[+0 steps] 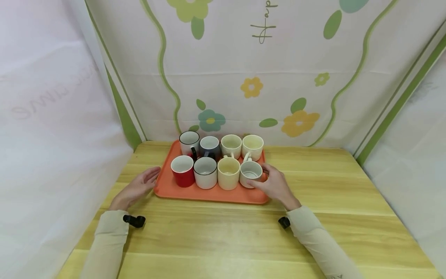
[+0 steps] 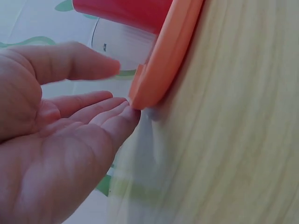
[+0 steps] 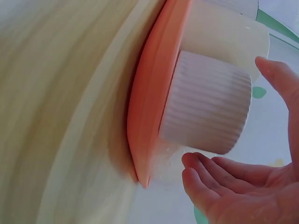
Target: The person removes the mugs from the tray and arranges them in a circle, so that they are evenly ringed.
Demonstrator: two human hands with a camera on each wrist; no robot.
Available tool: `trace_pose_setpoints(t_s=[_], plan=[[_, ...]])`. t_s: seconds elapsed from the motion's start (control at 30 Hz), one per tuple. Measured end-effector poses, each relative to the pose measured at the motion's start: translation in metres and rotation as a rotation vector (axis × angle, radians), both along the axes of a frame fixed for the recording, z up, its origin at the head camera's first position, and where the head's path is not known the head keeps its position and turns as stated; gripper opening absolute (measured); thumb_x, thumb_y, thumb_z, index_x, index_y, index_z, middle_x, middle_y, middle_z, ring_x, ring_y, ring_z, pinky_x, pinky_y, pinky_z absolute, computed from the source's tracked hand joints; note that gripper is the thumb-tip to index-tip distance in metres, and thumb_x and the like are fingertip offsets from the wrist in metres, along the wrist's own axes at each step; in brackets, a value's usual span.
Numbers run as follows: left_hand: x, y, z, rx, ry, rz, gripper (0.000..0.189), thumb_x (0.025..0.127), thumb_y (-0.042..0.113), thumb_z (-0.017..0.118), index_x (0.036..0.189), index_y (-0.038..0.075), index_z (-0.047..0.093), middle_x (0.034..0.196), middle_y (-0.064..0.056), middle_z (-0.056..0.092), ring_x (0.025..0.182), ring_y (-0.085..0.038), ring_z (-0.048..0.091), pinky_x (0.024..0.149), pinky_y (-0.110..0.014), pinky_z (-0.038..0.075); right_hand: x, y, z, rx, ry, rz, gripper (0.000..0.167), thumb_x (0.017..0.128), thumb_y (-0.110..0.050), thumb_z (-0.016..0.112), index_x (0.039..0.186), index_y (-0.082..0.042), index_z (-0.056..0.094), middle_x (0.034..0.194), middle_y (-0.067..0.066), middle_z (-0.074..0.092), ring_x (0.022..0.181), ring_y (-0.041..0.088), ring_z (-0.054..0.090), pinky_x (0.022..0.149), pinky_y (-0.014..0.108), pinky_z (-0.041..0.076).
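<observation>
An orange tray (image 1: pixel 212 196) bears several mugs in two rows. My left hand (image 1: pixel 140 186) is at its left edge, palm turned up and fingers extended; in the left wrist view the fingertips meet the underside of the rim (image 2: pixel 161 60), near a red mug (image 2: pixel 126 14). My right hand (image 1: pixel 275 185) is spread around the small ribbed white mug (image 3: pixel 208 102) at the tray's front right corner. Thumb and fingers stand apart on either side of this mug, and the right wrist view shows a gap between the fingertips and its wall.
Left of the ribbed mug in the front row are a pale yellow mug (image 1: pixel 228 176), a black-rimmed white mug (image 1: pixel 205 179) and the red one. Behind them stand a dark blue mug (image 1: pixel 216 149) and other pale mugs. A printed cloth (image 1: pixel 216 89) hangs behind the wooden table (image 1: pixel 209 240).
</observation>
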State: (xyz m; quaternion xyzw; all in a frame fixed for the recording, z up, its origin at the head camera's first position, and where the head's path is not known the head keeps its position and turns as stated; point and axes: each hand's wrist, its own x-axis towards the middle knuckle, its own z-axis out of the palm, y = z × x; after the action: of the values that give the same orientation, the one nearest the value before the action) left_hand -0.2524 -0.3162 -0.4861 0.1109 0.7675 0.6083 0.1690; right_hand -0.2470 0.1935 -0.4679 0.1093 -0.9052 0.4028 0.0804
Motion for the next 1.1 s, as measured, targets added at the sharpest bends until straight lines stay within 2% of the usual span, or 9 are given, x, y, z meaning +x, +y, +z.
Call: trace_pose_setpoints(t_s=[0.13,0.3,0.5,0.67,0.93,1.1], plan=[[-0.001,-0.001,-0.004,0.054,0.002,-0.019,0.081,0.098,-0.017,0.047,0.167,-0.008,0.004,0.176,-0.030,0.004,0.162,-0.050,0.004,0.110,-0.008,0.041,-0.001,-0.006,0.000,-0.016,0.004,-0.036,0.072,0.074,-0.041,0.096,0.133,-0.008,0.069,0.120,0.012,0.076,0.110,0.031,0.070,0.096,0.049,0.055],[0.000,-0.002,-0.006,0.041,0.009,-0.028,0.084,0.096,-0.020,0.049,0.167,-0.007,0.005,0.175,-0.030,0.005,0.161,-0.051,0.005,0.110,-0.009,0.042,-0.002,-0.013,-0.001,-0.028,0.022,-0.086,0.071,0.072,-0.043,0.097,0.126,-0.007,0.071,0.114,0.012,0.077,0.105,0.031,0.071,0.091,0.046,0.055],[0.000,-0.004,-0.004,0.015,-0.004,-0.021,0.086,0.095,-0.020,0.050,0.168,-0.004,0.006,0.176,-0.027,0.007,0.162,-0.049,0.007,0.112,-0.011,0.042,-0.005,-0.023,-0.002,0.011,0.057,-0.157,0.072,0.070,-0.047,0.096,0.121,-0.002,0.070,0.110,0.014,0.076,0.101,0.033,0.070,0.088,0.048,0.056],[-0.002,-0.003,-0.004,0.021,-0.012,-0.021,0.087,0.094,-0.021,0.048,0.168,-0.004,0.006,0.177,-0.026,0.006,0.163,-0.048,0.006,0.113,-0.011,0.041,-0.006,-0.027,-0.001,0.042,0.046,-0.200,0.075,0.070,-0.048,0.094,0.121,0.001,0.067,0.111,0.018,0.072,0.102,0.036,0.066,0.090,0.052,0.053],[-0.002,-0.003,-0.003,0.004,-0.015,-0.020,0.086,0.095,-0.020,0.048,0.168,-0.004,0.006,0.177,-0.025,0.006,0.163,-0.047,0.006,0.114,-0.014,0.041,-0.011,-0.027,-0.001,0.070,0.019,-0.203,0.074,0.070,-0.049,0.093,0.120,0.000,0.067,0.112,0.017,0.072,0.103,0.035,0.065,0.090,0.049,0.053],[-0.002,-0.004,-0.002,-0.014,-0.016,-0.021,0.087,0.094,-0.020,0.049,0.168,-0.003,0.008,0.177,-0.024,0.007,0.163,-0.048,0.007,0.115,-0.017,0.041,-0.012,-0.016,0.003,0.051,-0.004,-0.165,0.067,0.068,-0.046,0.094,0.115,-0.004,0.070,0.107,0.015,0.074,0.098,0.032,0.066,0.082,0.042,0.053]])
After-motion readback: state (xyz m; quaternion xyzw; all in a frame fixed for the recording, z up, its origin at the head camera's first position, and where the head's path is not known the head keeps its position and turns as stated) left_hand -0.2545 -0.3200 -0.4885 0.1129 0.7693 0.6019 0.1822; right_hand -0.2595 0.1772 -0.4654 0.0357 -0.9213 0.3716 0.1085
